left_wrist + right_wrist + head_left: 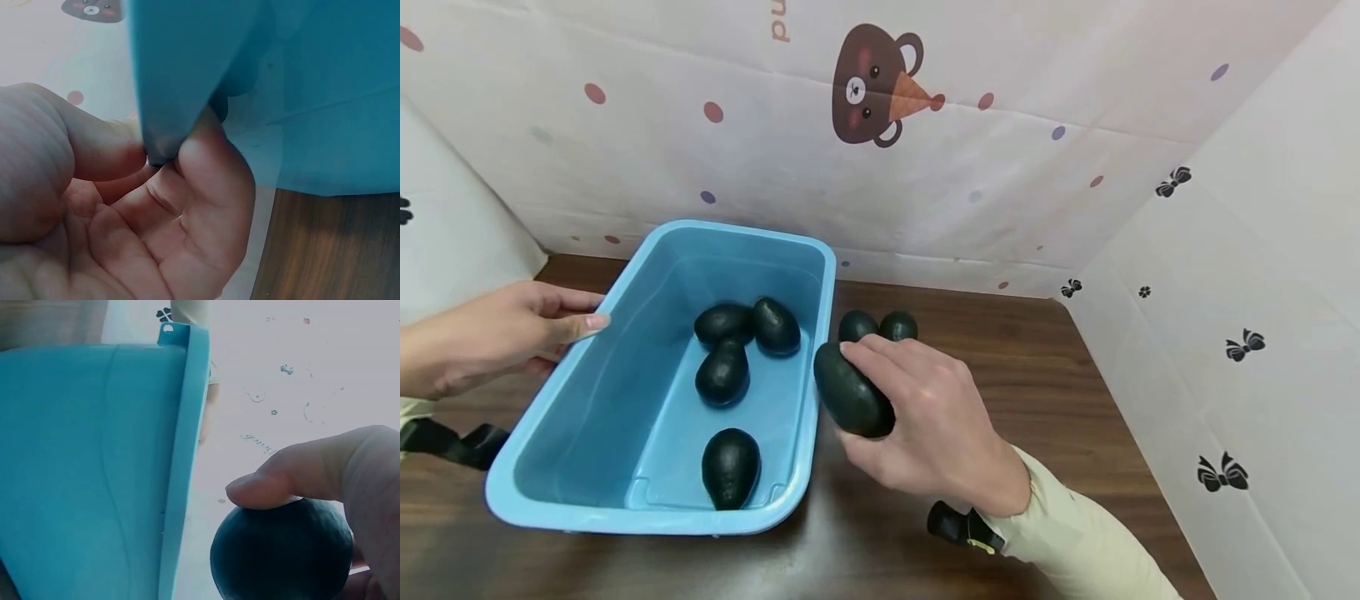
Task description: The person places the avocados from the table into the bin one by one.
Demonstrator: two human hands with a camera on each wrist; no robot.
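A blue plastic tub (pixel 658 518) stands on the wooden table with several dark green avocados (pixel 722 372) inside. My left hand (pixel 512 337) pinches the tub's left rim, thumb on one side and curled fingers beneath, as the left wrist view shows. Just outside the right rim, my right hand (pixel 925 412) grips a dark avocado (pixel 853 390). In the right wrist view this held avocado (pixel 281 553) sits under my thumb, apart from the tub wall (pixel 94 469). Two more avocados (pixel 898 326) lie on the table beyond my right hand, partly hidden by it.
The brown wooden table (pixel 1007 350) runs to a back wall covering (pixel 760 142) printed with dots and a bear. A white sheet with black bows (pixel 1225 333) borders the right side. Dark straps (pixel 966 527) sit around both wrists.
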